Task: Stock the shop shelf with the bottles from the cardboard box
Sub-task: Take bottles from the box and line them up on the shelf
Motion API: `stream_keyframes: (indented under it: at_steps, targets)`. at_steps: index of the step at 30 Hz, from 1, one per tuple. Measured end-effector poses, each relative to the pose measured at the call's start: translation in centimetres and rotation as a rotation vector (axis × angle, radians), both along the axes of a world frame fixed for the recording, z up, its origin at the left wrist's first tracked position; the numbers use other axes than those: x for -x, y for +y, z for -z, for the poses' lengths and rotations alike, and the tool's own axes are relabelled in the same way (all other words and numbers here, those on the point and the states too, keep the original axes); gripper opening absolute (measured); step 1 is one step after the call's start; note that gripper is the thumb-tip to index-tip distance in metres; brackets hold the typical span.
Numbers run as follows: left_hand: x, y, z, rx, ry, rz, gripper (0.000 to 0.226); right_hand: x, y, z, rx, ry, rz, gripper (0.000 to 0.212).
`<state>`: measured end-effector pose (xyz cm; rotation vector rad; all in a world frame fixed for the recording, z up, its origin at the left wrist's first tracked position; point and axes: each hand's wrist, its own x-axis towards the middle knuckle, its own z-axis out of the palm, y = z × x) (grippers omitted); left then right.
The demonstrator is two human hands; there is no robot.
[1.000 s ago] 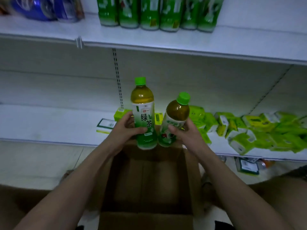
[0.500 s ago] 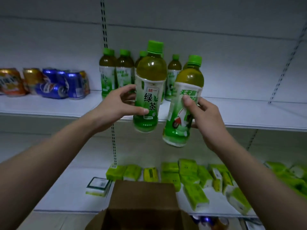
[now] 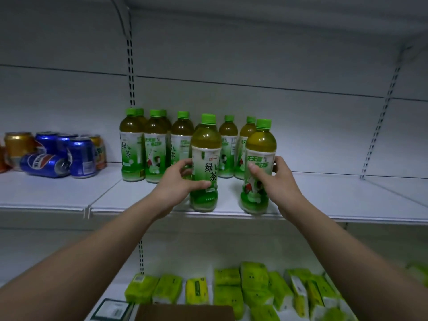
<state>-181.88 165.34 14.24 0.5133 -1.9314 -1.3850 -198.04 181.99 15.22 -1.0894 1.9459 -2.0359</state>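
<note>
Presently:
1. The left hand point(image 3: 178, 181) grips one green tea bottle point(image 3: 205, 163), upright at the shelf point(image 3: 335, 200) front edge.
2. The right hand point(image 3: 275, 181) clasps a second bottle point(image 3: 258, 167) at its 3 o'clock.
3. The stocked bottles point(image 3: 157, 144) stand at 12 o'clock; the cans point(image 3: 58, 154) at 9.
4. The cardboard box point(image 3: 185, 312) sits at 6 o'clock.

We face a pale, white-grey back panel point(image 3: 278, 54) of shop shelving in dim, cool light, crossed by thin horizontal seams. Two slotted metal uprights run up it, one at centre-left point(image 3: 130, 66) and one slanting at the far right point(image 3: 384, 112). Another shelf board point(image 3: 278, 5) shades the top edge above us, while below we see a lower shelf point(image 3: 111, 290) under the main board, its surface white.
</note>
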Motion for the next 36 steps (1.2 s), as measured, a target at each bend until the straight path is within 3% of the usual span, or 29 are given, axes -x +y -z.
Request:
stream_keyframes:
  at_steps: [5, 12, 21, 32, 36]
  targets:
    - [3.6, 0.7, -0.4, 0.200, -0.161, -0.097, 0.079, 2.2, -1.2, -0.4, -0.124, 0.063, -0.008, 0.026]
    - [8.1, 1.6, -0.1, 0.452, -0.192, -0.321, 0.048, 4.7, -3.7, -0.8, -0.171, 0.041, -0.009, 0.026]
    - [11.4, 0.8, 0.1, 0.485, -0.220, -0.473, 0.040, 6.8, -6.3, -0.6, -0.170, 0.051, 0.047, 0.030]
    - [13.6, -0.7, 0.1, 0.447, -0.218, -0.513, 0.042, 8.4, -8.5, -0.2, -0.189, 0.105, 0.177, 0.026]
    - [13.8, -0.6, -0.1, 0.440, -0.233, -0.502, 0.039, 8.2, -8.8, -0.4, -0.219, 0.117, 0.213, 0.036]
